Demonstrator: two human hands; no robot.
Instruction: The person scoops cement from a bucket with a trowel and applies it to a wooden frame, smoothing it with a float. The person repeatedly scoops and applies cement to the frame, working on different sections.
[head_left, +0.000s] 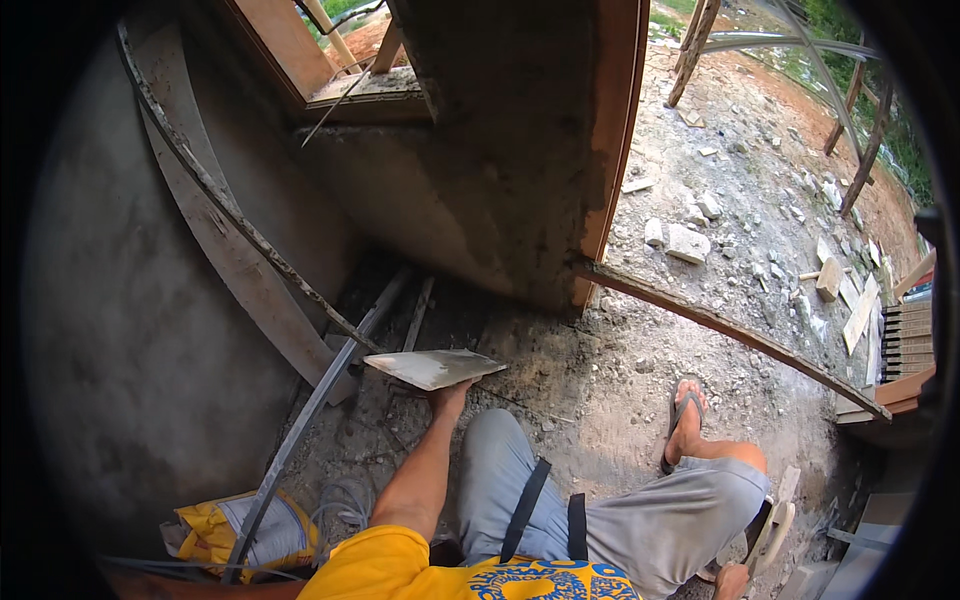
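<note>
My left hand [451, 394] is closed under a flat board like a plasterer's hawk [436, 368], holding it up from below. The board is pale grey, roughly level, with smears on its top face; what the fingers grip underneath is hidden. Low at the right, my right hand [733, 580] shows only in part beside my bent leg, cut by the lower edge. A light wooden tool like a plastering float [774, 532] lies close to it. Whether those fingers touch the tool cannot be made out.
A long metal bar [305, 425] leans at the left, near a yellow sack [245, 530]. Grey walls [105, 290] surround a window opening [365, 85]. A wooden strip [740, 333] crosses the doorway at the right. Rubble [688, 243] covers the ground beyond.
</note>
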